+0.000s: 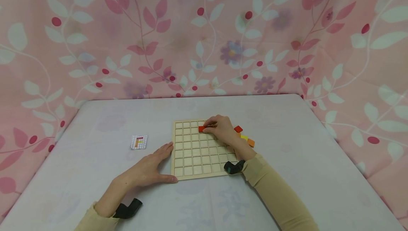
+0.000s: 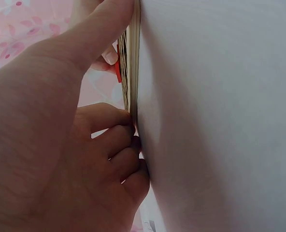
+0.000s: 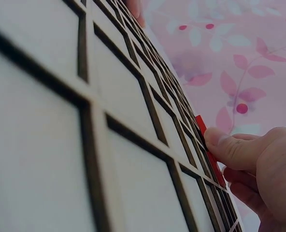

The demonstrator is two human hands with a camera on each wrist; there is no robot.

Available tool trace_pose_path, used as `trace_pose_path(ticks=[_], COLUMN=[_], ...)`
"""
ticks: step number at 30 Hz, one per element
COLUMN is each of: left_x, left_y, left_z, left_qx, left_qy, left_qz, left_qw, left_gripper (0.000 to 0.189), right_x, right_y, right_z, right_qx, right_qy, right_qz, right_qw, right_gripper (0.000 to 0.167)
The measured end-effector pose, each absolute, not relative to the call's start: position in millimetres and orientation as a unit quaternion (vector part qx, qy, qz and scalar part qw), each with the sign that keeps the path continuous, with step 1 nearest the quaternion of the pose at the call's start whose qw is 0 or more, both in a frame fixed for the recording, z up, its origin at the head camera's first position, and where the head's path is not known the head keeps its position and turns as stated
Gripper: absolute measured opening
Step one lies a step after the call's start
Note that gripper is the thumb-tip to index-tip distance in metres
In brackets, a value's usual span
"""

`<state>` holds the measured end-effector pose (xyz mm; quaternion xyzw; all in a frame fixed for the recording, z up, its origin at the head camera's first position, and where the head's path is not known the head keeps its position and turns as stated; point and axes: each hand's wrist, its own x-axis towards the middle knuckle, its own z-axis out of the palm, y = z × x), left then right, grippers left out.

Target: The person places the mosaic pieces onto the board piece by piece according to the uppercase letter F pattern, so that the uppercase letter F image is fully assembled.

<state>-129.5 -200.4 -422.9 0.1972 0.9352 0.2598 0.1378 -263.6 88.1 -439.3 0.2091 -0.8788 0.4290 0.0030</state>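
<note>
A square wooden grid board (image 1: 188, 160) lies on the table, its raised strips dividing it into many cells. My left hand (image 1: 145, 169) is spread at the board's left side, fingers along the left edge and thumb by the near left corner. Over the far rows, my right hand (image 1: 224, 130) pinches a red tile (image 1: 201, 129) between thumb and fingers. In the right wrist view, the thumb presses on the red tile (image 3: 215, 168) at the grid strips. The left wrist view shows the board edge (image 2: 135, 63) against the left fingers; the right palm hides some cells.
Right of the board lie a loose red tile (image 1: 238, 129), a yellow tile (image 1: 244, 137) and an orange tile (image 1: 251, 142), partly behind the right wrist. A small card (image 1: 139, 142) with a coloured grid pattern lies left of the board. Floral cloth (image 1: 191, 40) hangs behind the table.
</note>
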Motion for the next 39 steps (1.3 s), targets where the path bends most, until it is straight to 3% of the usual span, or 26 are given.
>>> trace_pose_path(ticks=[12, 39], left_x=[-129.1, -129.1], left_y=[-199.8, -200.1], left_z=[-421.6, -421.9], left_qx=[0.197, 0.195], left_qy=[0.935, 0.936], left_qz=[0.261, 0.257], left_qw=[0.137, 0.138], left_gripper=[0.117, 0.117], right_x=[-263.7, -261.8], right_y=[88.3, 89.0], right_z=[-443.2, -440.9], right_qx=[0.214, 0.205], right_qy=[-0.877, -0.873], right_qz=[0.430, 0.443], right_qw=[0.021, -0.003], right_gripper=[0.017, 0.018])
